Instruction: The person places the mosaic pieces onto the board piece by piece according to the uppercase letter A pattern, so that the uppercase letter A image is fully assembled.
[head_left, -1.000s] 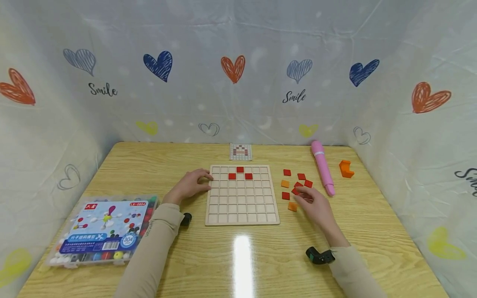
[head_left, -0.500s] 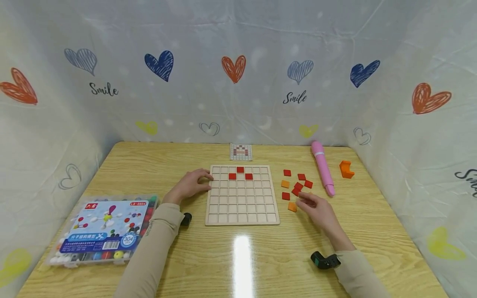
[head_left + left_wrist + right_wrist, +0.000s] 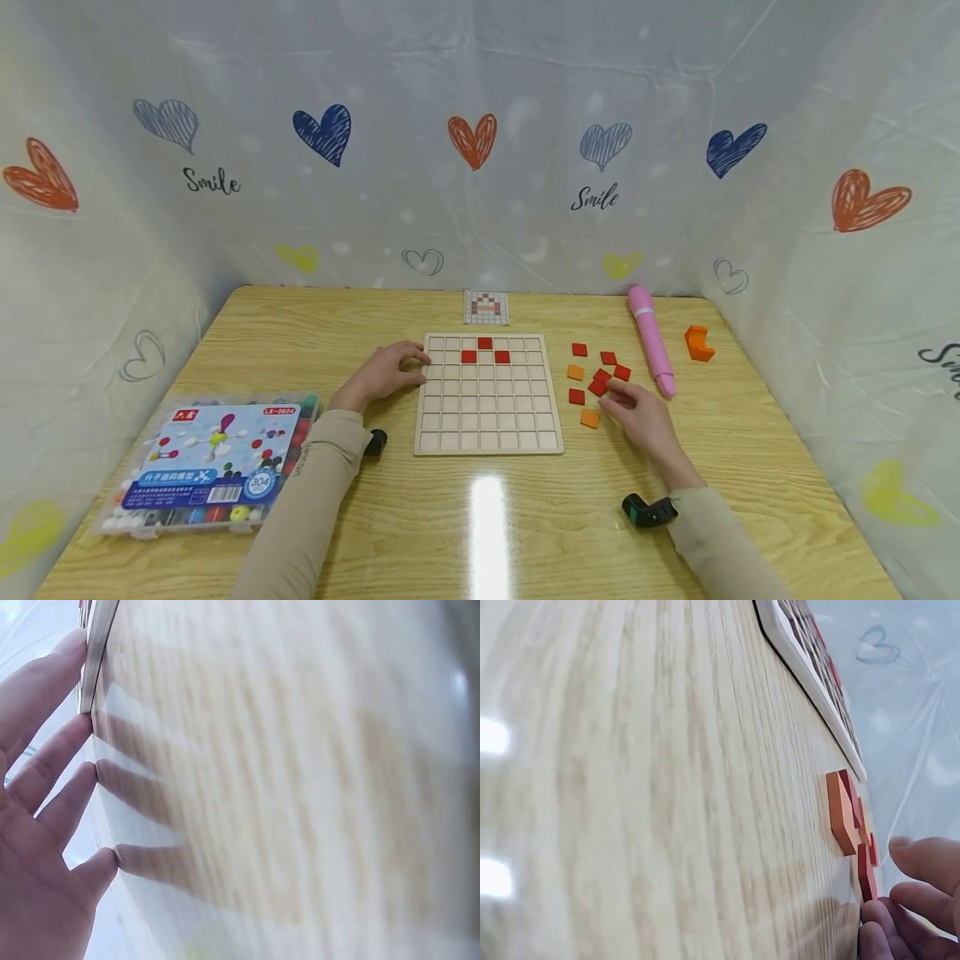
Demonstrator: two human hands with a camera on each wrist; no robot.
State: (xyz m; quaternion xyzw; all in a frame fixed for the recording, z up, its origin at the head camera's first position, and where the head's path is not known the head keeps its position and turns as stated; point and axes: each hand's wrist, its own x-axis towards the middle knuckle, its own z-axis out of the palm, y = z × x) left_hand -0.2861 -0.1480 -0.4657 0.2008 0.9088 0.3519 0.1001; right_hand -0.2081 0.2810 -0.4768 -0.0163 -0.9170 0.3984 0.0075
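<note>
1. Right hand point(image 3: 641, 421) down low over the worktop point(image 3: 585, 517), just beside the loose tiles; its thumb point(image 3: 919, 855) stands apart from the other fingers, which are loosely bent, and I see nothing between them. Its fingertips come right up to a red tile point(image 3: 598, 388), though from here I can't tell whether they touch it.
2. That tile lies against another red tile point(image 3: 602, 377), the two overlapping or edge to edge; which, I can't say.
3. Around them on the worktop, to the right of the board point(image 3: 487, 408), four more red pieces are scattered, plus an upper orange tile point(image 3: 576, 372) and a lower orange tile point(image 3: 590, 418).
4. Left hand point(image 3: 386, 371) has its fingers spread, the tips resting at the board's left edge.
5. The pale wooden board lies flat, ruled into square cells. Three red squares sit in it: one in the middle of the far row, two in the second row, a cell apart.
6. Just behind the board lies a small card point(image 3: 486, 307) printed with a grid pattern.
7. A pink stick point(image 3: 651, 340) and an orange angled piece point(image 3: 699, 342) lie toward the far right corner; a clear labelled box point(image 3: 217, 454) sits at the left.
</note>
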